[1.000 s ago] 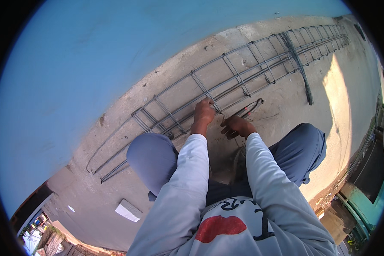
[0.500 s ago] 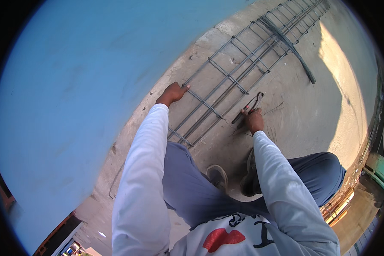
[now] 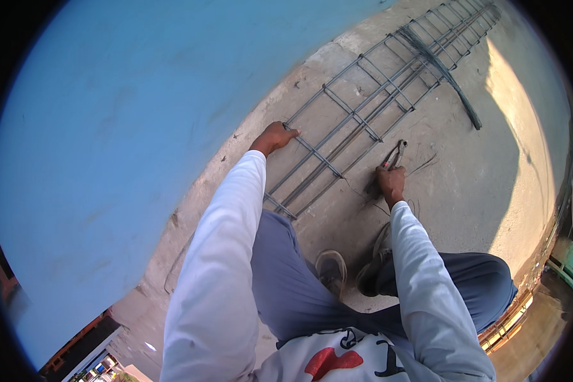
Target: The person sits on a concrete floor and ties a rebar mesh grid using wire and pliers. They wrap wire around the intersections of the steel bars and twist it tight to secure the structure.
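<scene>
A long rebar cage (image 3: 352, 114) of steel bars and square stirrups lies on the concrete, running from my knees to the far right. My left hand (image 3: 275, 137) is closed around the cage's left bar where a stirrup crosses it. Right of the cage, my right hand (image 3: 392, 181) grips a pair of pliers (image 3: 398, 155), jaws pointing away from me. The pliers' handles are partly hidden in my fingers. A bundle of thin tie wire (image 3: 449, 77) lies across the farther part of the cage.
A blue wall (image 3: 140, 127) rises along the left side of the concrete floor (image 3: 452, 191). Loose thin wires (image 3: 423, 164) lie just right of my right hand. My shoes (image 3: 331, 267) stand near the cage's close end. Sunlight falls on the floor at right.
My right hand has closed around the pliers, and their handles now lie closer together. The view has shifted slightly, so the cage appears farther right. My left hand stays on the same bar.
</scene>
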`<state>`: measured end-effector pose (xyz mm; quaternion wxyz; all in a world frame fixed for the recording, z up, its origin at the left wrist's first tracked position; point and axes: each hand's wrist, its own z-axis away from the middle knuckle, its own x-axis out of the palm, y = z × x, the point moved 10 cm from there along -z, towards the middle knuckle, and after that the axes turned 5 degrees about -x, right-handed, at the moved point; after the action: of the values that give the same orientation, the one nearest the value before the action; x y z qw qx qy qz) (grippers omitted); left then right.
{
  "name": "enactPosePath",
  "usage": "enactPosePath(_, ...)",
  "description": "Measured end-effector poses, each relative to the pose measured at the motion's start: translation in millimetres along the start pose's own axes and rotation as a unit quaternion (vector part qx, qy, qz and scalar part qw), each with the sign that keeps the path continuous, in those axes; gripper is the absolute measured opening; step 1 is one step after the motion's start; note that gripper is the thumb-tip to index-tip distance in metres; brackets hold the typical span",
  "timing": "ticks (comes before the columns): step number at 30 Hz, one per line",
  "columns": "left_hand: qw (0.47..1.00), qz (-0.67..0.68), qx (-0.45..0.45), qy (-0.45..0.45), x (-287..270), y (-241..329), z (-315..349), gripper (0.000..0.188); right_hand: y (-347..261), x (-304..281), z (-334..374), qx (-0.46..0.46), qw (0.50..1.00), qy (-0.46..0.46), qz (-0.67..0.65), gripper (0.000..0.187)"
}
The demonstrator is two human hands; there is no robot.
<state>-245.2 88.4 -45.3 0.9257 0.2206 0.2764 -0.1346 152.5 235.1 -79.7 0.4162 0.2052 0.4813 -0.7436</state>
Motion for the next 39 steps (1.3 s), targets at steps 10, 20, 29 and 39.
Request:
enactPosePath(10,0.998,0.024,0.010,0.051,-3.6,-0.8,-2.7,0.071,14.6,-8.4,13.2,0.082,0.905,0.089,-0.407,0.046)
enactPosePath(20,0.994,0.093,-0.049,0.035,-4.0,-10.0,-3.3,0.064,-137.6,27.5,144.8,-0.020,0.871,-0.402,-0.281,0.042)
enactPosePath(29,0.991,0.110,-0.057,0.047,0.4,-6.4,-2.0,0.060,-111.2,53.2,192.0,-0.012,0.879,-0.476,-0.022,0.043)
enactPosePath(39,0.992,0.110,-0.051,0.029,0.2,-4.5,-3.8,0.061,-95.5,-14.2,149.4,0.003,0.948,-0.319,0.002,0.049)
